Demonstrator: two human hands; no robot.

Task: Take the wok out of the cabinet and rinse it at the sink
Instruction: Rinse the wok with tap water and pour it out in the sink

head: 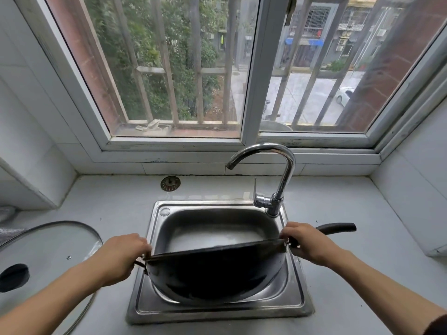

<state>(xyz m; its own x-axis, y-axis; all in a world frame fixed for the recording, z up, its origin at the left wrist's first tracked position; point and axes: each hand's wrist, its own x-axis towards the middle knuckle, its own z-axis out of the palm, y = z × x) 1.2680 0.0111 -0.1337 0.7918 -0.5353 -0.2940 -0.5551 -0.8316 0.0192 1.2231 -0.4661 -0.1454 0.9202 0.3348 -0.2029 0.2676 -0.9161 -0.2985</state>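
The left hand's fingers (141,245) are curled over the wok's (212,274) small loop handle at its left rim, gripping it. The right hand's fingers (289,234) are wrapped round the base of the long black handle (338,227) where it joins the right rim, gripping it too. The left hand (121,256) and right hand (306,243) hold the wok between them, tipped steeply on its side so its dark outer bottom faces the viewer and its rim runs as a slanting line from lower left to upper right. The wok sits partly inside the steel sink (154,308), filling the near half of the basin; the long handle sticks out to the right over the bench (350,274). Pale water or foam lies in the far part of the basin. A chrome gooseneck tap (278,165) stands at the sink's far right corner, its spout curving left above the basin. A round metal strainer (170,183) lies on the bench near the far edge, behind the sink. A glass lid (48,247) with a black knob rests at the bench's left edge. Behind the bench is a wide barred window (249,76) showing trees and a street
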